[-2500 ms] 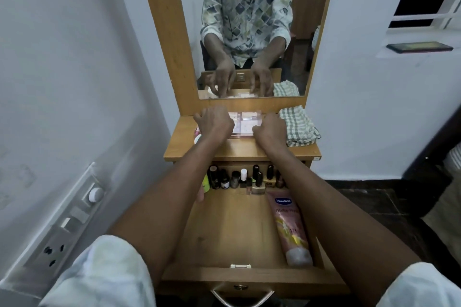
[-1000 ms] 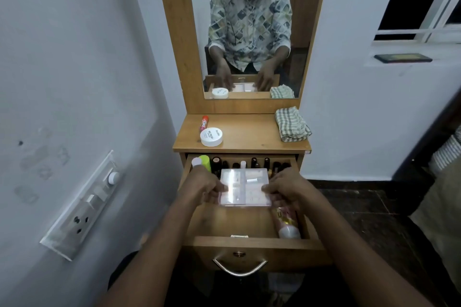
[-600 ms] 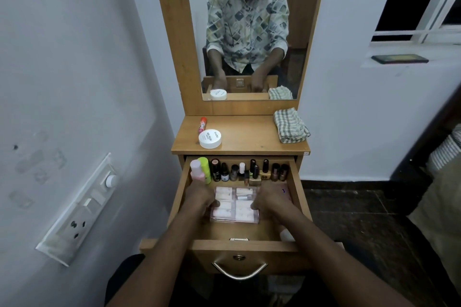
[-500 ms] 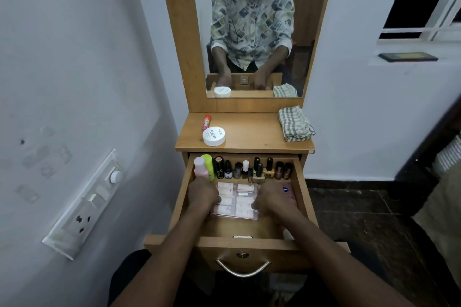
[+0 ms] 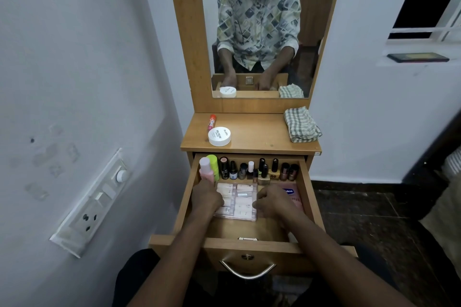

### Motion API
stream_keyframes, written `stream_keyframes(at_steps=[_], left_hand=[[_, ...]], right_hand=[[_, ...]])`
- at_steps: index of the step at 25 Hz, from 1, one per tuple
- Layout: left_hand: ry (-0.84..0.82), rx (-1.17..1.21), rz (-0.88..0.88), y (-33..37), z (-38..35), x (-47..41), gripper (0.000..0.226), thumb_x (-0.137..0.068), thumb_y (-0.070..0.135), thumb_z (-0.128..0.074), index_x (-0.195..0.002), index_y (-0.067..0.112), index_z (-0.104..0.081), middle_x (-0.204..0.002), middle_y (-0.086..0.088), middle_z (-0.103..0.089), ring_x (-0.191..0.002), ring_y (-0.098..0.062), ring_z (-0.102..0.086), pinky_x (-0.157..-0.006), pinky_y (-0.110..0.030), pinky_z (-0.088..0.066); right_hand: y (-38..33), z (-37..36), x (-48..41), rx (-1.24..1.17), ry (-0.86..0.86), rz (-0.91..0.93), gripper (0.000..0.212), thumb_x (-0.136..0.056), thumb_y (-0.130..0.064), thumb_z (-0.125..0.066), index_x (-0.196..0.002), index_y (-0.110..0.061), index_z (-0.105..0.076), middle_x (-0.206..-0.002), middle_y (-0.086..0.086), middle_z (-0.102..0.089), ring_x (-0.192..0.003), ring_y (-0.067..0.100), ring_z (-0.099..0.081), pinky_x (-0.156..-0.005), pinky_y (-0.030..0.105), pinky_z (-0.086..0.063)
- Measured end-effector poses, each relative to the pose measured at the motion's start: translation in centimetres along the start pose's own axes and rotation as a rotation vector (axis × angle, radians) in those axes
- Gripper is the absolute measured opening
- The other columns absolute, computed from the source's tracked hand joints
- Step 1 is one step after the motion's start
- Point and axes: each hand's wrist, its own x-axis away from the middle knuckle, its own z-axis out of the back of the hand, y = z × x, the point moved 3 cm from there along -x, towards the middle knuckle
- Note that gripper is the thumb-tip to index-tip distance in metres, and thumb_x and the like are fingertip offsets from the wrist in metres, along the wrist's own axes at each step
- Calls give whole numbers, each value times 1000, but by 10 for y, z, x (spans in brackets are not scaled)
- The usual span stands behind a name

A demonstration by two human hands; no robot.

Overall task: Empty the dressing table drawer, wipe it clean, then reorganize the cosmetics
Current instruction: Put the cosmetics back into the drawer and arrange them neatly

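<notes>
The wooden drawer of the dressing table is pulled out. A clear plastic box of pale cosmetic sticks lies flat on the drawer floor. My left hand grips its left side and my right hand its right side. Behind the box stands a row of several nail polish bottles, with a pink bottle and a green bottle at the left. A pink Vaseline tube lies along the right wall, partly hidden under my right hand.
On the tabletop sit a round white jar, a red lip balm stick and a folded checked cloth. A mirror stands behind. A wall with a switchboard is close on the left.
Both hands took the clear box from the tabletop, carried it down and set it on the drawer floor in front of the bottle row. In the last half second little has moved.
</notes>
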Motion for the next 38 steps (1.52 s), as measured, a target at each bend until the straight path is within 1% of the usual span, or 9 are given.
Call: stream_keyframes(at_steps=[7,12,15,20,24,27,30,34,38], left_hand=[[4,-12,16,-4,5,-5,38,-76,2,-76,-112,1,-66,-113,-13,-68,-104,-27,-64,-74,-28,-50],[82,-124,-55,-6,5,0,28,-86,4,-66,-113,4,-64,-112,-12,-68,-101,-26,-63,-73,-28,-48],[132,-270,-150,-4,10,6,27,-88,6,-63,-115,6,-62,-112,-10,-66,-99,-24,-64,-72,-27,-47],[204,-367,-253,-1,12,20,24,-98,8,-49,-118,7,-62,-113,-9,-66,-101,-21,-64,-72,-24,-42],[268,-362,-295,3,17,28,23,-102,15,-44,-114,9,-63,-104,-6,-69,-87,-18,-65,-67,-25,-47],[251,-451,-445,6,9,35,48,-104,35,-17,-107,13,-60,-93,-5,-70,-77,-16,-64,-67,-29,-50],[167,-468,-400,10,7,33,24,-103,21,-41,-108,11,-63,-97,-5,-70,-84,-17,-67,-75,-30,-56],[165,-407,-378,12,10,28,19,-101,14,-46,-117,9,-55,-98,-5,-69,-83,-17,-66,-70,-27,-54],[186,-363,-402,16,16,27,19,-99,14,-45,-98,7,-63,-94,-6,-70,-85,-25,-67,-74,-34,-56]], right_hand=[[1,-1,0,-30,-20,12,18,-93,-7,-62,-109,-7,-71,-106,8,-71,-95,20,-69,-84,35,-60],[-1,1,5,-139,-73,-65,13,-95,-4,-59,-106,-4,-67,-95,11,-69,-86,23,-71,-71,30,-62],[-8,1,15,-231,-223,-187,19,-97,-2,-56,-113,6,-62,-87,15,-68,-71,22,-68,-52,25,-59],[-9,-9,15,-266,-205,-91,17,-90,6,-63,-108,5,-62,-94,23,-72,-78,28,-74,-72,38,-63],[-11,-13,13,-444,-205,-48,38,-88,9,-64,-124,3,-54,-106,22,-68,-88,30,-73,-72,35,-62],[-7,-17,11,-416,-235,31,29,-90,5,-61,-119,0,-62,-109,16,-68,-97,25,-71,-82,37,-61],[-8,-19,15,-349,-290,90,22,-92,-1,-60,-112,-8,-68,-107,8,-71,-98,19,-70,-86,38,-60],[-30,2,21,-176,-51,264,20,-93,-9,-63,-113,-11,-67,-98,3,-70,-85,14,-70,-73,30,-61],[-82,40,13,-151,327,469,30,-86,-16,-73,-115,-11,-69,-97,1,-70,-84,11,-66,-76,29,-58]])
